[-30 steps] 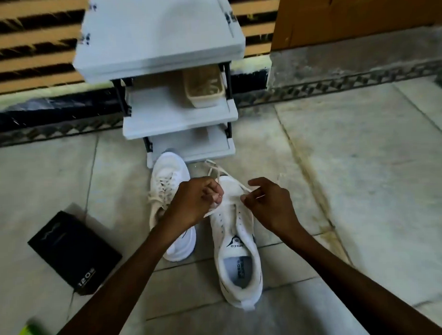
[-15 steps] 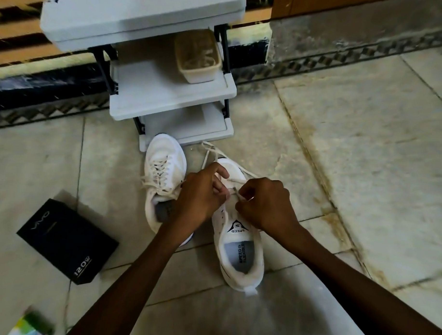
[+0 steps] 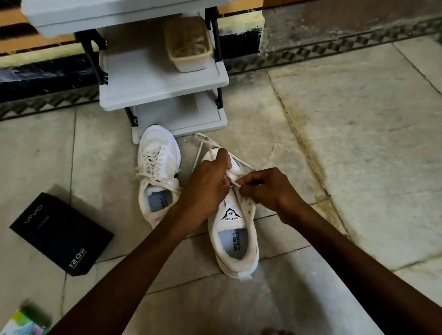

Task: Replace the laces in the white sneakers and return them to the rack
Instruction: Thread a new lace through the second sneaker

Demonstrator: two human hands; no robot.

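Two white sneakers lie on the stone floor in front of a grey rack point(image 3: 162, 91). The left sneaker point(image 3: 158, 169) is laced, its lace ends hanging loose. The right sneaker point(image 3: 236, 232) lies nearer to me, heel toward me, its tongue marked SPEED. Its white lace point(image 3: 201, 140) trails forward past the toe. My left hand point(image 3: 207, 186) grips the upper front of this sneaker, thumb pointing forward. My right hand point(image 3: 268, 188) pinches a strand of the lace over the eyelets. The hands hide the eyelet rows.
A beige plastic tub point(image 3: 189, 44) sits on the rack's middle shelf. A black box point(image 3: 60, 233) lies on the floor at the left, and a colourful packet point(image 3: 19, 329) at the bottom left corner. The wall base runs behind the rack.
My hands have drawn closer together over the right sneaker's eyelets. The left thumb has lifted forward. The camera has tilted down, so the rack sits higher in view.
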